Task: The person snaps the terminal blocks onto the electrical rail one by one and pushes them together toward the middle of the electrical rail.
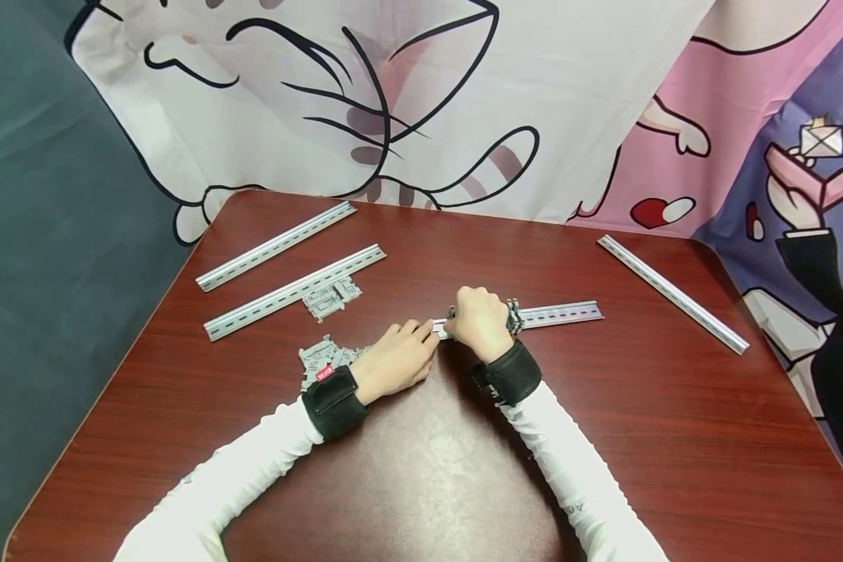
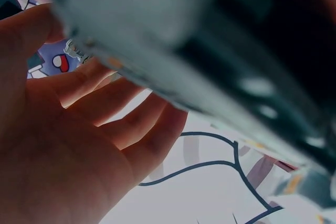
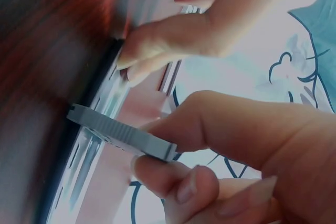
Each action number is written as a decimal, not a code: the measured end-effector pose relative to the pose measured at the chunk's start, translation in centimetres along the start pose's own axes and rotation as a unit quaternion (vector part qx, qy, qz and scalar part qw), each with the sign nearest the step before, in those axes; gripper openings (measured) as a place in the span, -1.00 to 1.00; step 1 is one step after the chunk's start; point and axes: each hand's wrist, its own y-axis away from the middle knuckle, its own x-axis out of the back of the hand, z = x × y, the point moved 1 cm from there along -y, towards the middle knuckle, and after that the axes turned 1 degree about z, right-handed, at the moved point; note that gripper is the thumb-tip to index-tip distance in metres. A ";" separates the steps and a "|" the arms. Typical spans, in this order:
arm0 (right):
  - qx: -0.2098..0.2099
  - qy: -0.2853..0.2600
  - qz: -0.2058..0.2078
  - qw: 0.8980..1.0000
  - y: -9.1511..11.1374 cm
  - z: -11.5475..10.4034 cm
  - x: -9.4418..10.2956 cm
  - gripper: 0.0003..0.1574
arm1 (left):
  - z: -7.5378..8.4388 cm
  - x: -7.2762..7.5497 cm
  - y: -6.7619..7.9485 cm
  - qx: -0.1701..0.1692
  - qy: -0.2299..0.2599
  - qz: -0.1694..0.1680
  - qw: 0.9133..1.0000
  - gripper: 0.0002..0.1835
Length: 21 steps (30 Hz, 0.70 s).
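A slotted metal DIN rail [image 1: 562, 314] lies in front of me on the table. My right hand [image 1: 481, 321] pinches a thin grey terminal block [image 3: 123, 132] between thumb and curled fingers, its lower edge against the rail [image 3: 79, 169]. More grey blocks [image 1: 514, 316] stand across the rail just right of that hand. With fingers mostly straight, my left hand [image 1: 396, 363] touches the rail's left end; its fingertips [image 3: 128, 59] rest there in the right wrist view. A pile of grey terminal blocks [image 1: 316, 361] lies beside the left wrist, partly hidden by it.
Two more rails, one farther back [image 1: 274, 246] and one nearer [image 1: 295, 291], lie at the left. Beside the nearer one is a small group of grey blocks [image 1: 332, 297]. Another rail [image 1: 674, 293] lies at the right. A printed cloth [image 1: 569, 101] hangs behind the brown table [image 1: 639, 437].
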 end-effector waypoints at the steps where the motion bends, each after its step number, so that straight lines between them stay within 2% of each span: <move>1: -0.002 -0.001 -0.004 1.000 0.0 0.1 0.1 -0.66 | 0.0 -0.1 0.0 0.000 -0.001 0.003 1.000 -0.68; 14: -0.022 -0.012 -0.024 0.999 -0.5 1.3 0.6 -0.67 | 0.1 -0.3 0.1 -0.003 -0.013 0.016 1.000 -0.67; 21: -0.022 -0.009 -0.015 1.000 -0.5 1.4 0.7 -0.63 | 0.1 -0.3 0.1 -0.002 0.002 0.016 1.000 -0.69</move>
